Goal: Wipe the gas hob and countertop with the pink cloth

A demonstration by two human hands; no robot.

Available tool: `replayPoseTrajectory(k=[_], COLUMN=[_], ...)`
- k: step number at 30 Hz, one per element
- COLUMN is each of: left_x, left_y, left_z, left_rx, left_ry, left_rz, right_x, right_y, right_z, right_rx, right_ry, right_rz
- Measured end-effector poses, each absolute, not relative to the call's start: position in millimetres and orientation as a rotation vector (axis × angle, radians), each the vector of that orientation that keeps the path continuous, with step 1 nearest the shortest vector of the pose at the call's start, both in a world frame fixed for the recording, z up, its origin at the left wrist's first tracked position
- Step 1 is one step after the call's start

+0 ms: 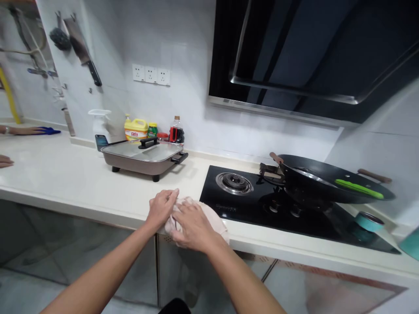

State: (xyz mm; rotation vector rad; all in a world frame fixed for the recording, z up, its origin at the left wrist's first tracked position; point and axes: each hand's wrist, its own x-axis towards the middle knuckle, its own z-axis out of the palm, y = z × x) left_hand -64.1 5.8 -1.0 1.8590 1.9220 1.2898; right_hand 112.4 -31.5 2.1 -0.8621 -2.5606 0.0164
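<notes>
A pale pinkish-white cloth point(212, 216) lies bunched at the counter's front edge, part of it hanging over beside the gas stove. My right hand point(193, 224) presses down on it with bent fingers, gripping the bunched part. Against the cloth's left side rests my left hand point(161, 209), its fingers curled in at the cloth's edge; the fingertips are partly hidden. Just right of the cloth is the black glass gas stove point(242, 207). Behind my hands, on the counter, stands a brown electric pan point(140, 163) with a glass lid.
A black wok point(321, 185) with a green-handled utensil sits on the right burner, near a teal tin point(369, 221). A spray bottle point(100, 131) and several condiment containers stand behind the pan. Overhead hangs a range hood point(294, 56). Another person's hand holds a blue cloth point(49, 130) at far left.
</notes>
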Motion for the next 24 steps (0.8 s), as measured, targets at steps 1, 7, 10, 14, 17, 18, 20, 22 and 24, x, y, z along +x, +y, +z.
replayPoseTrajectory(k=[1, 7, 10, 14, 17, 18, 20, 22, 24], left_x=[-64, -61, -59, -56, -54, -54, -53, -53, -53], left_y=[5, -1, -4, -4, -4, -4, -4, -4, -4], left_z=[2, 12, 15, 16, 16, 15, 15, 15, 14], left_rx=[1.854, 1.937, 1.944, 2.006, 2.026, 2.028, 2.03, 2.033, 2.04], left_ry=[1.934, 1.99, 2.008, 1.989, 1.985, 1.984, 1.982, 1.982, 1.987], left_rz=[1.242, 1.068, 1.011, 0.988, 0.978, 0.975, 0.977, 0.978, 0.973], right_x=[120, 194, 254, 355, 424, 440, 455, 444, 410], right_y=[-35, -53, -59, -67, -71, -71, -72, -73, -76], right_z=[2, -12, -26, -43, -49, -49, -46, -41, -35], right_rx=[-0.867, -0.983, -1.195, -1.335, -1.53, -1.631, -1.824, -1.937, -1.924], right_ry=[-2.552, -2.443, -2.309, -2.152, -1.978, -1.884, -1.695, -1.607, -1.657], right_rz=[0.01, -0.113, -0.243, -0.335, -0.378, -0.397, -0.423, -0.434, -0.426])
